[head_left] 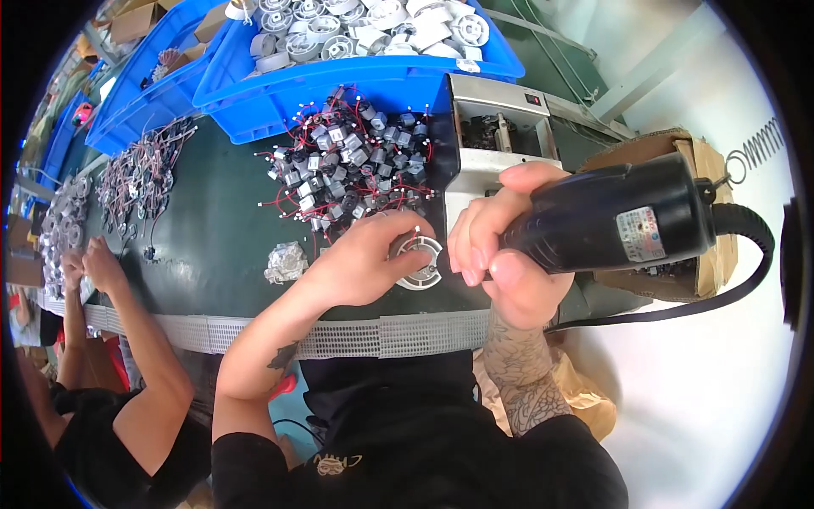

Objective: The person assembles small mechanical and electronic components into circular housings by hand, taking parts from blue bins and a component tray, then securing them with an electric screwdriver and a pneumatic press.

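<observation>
My right hand (513, 250) is wrapped round a black electric screwdriver (593, 216) with a label on its side and a cable at its rear end. Its tip is hidden behind my fingers. My left hand (365, 259) curls over a round white plastic housing (431, 278) on the green work table (216, 216), thumb and fingers gripping it. Part of the housing lies beneath my hand. Just beyond that hand spreads a heap of small motors (356, 161) with red wires. A crumpled silvery piece (287, 263) sits left of my forearm.
A blue bin (339, 89) of white round parts stands at the back. Behind the screwdriver are a metal box device (500, 127) and a cardboard box (721, 263). A perforated strip (339, 338) edges the table. At left, a co-worker's hands (93, 265) handle small parts.
</observation>
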{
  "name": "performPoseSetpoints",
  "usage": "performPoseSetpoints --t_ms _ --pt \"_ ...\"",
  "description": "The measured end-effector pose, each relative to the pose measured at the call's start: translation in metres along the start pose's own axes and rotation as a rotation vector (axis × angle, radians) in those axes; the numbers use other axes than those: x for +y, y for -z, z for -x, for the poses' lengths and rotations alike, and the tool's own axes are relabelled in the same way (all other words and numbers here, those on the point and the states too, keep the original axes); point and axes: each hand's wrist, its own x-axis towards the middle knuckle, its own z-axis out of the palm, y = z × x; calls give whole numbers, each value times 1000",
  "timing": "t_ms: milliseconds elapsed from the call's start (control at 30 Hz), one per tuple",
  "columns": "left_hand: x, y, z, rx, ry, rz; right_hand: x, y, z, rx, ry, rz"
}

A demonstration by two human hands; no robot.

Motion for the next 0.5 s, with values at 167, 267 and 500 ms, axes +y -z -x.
performPoseSetpoints --t_ms 167,267,500 --pt "-4 -2 2 30 -42 -5 7 2 1 -9 -6 43" --pt "-7 -1 2 33 -53 -53 9 1 4 -47 0 34" --pt "-10 -9 7 172 -127 -60 14 0 6 -106 40 41"
